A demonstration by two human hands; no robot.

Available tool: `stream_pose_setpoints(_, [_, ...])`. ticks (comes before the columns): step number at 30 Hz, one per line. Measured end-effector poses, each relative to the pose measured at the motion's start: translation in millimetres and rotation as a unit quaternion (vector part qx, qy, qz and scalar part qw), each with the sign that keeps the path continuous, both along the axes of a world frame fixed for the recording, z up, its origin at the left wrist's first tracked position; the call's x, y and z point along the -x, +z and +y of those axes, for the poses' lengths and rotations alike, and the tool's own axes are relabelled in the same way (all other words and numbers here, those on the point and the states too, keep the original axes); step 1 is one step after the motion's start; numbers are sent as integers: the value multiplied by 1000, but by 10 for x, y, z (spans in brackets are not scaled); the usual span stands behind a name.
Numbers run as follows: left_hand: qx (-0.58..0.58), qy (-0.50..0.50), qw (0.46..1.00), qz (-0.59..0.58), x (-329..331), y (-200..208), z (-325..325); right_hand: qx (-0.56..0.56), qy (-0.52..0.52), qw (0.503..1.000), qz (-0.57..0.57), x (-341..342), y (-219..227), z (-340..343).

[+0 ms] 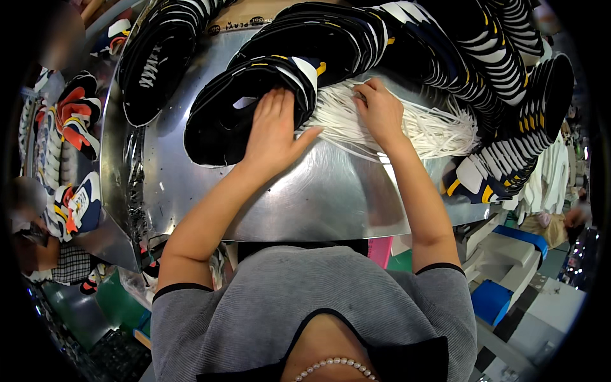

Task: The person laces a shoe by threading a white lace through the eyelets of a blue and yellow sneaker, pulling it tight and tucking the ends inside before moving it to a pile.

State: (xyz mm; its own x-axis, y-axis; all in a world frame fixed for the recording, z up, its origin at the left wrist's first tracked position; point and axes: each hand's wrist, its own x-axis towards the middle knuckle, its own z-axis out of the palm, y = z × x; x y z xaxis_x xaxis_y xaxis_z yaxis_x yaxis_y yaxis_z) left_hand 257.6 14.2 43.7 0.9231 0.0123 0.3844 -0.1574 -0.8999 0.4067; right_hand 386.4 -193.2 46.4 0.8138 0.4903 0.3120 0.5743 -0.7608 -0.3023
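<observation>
My left hand (273, 130) lies with its fingers stretched out on a black shoe upper (216, 124), thumb held apart toward the laces. The upper has white and yellow trim and lies in front of a stack of similar uppers (305, 41). To its right, a thick bundle of white shoelaces (439, 130) spreads over the metal table. My right hand (382, 113) is over the bundle's left part, thumb and fingertips pinched together on a white shoelace. The exact grip on the lace is partly hidden by the fingers.
More nested uppers stand at the far left (162, 70) and along the right side (509, 159) of the metal table (305, 197). A cardboard piece (245, 14) lies at the back. Colourful uppers (79, 118) are piled beyond the left edge, with people nearby. White-and-blue equipment (509, 254) stands lower right.
</observation>
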Motion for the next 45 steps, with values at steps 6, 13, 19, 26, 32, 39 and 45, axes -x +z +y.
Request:
stream_pose_setpoints(6, [237,66,969,-29,-245,-153,-132,-90,21,995,-24,93,168,-30])
stream_pose_setpoints(13, [362,81,926,-65,94,217,46,-98,99,989,47,474,273,297])
stream_pose_setpoints(19, [430,91,897,-41,444,423,231,-45,59,996,56,993,-1,264])
stream_pose_setpoints(26, [773,-67,631,-17,1298,1459,250,-49,61,993,94,823,-199,289])
stream_pose_setpoints(32, [899,-124,417,49,1984,192,824,-131,-17,978,159,893,308,19])
stream_pose_setpoints(39, [423,146,894,20,2037,134,634,-489,25,846,212,1720,2055,-1091])
stream_pose_setpoints(45, [-38,-66,997,-23,1660,832,8,-519,-27,704,484,2297,1209,-918])
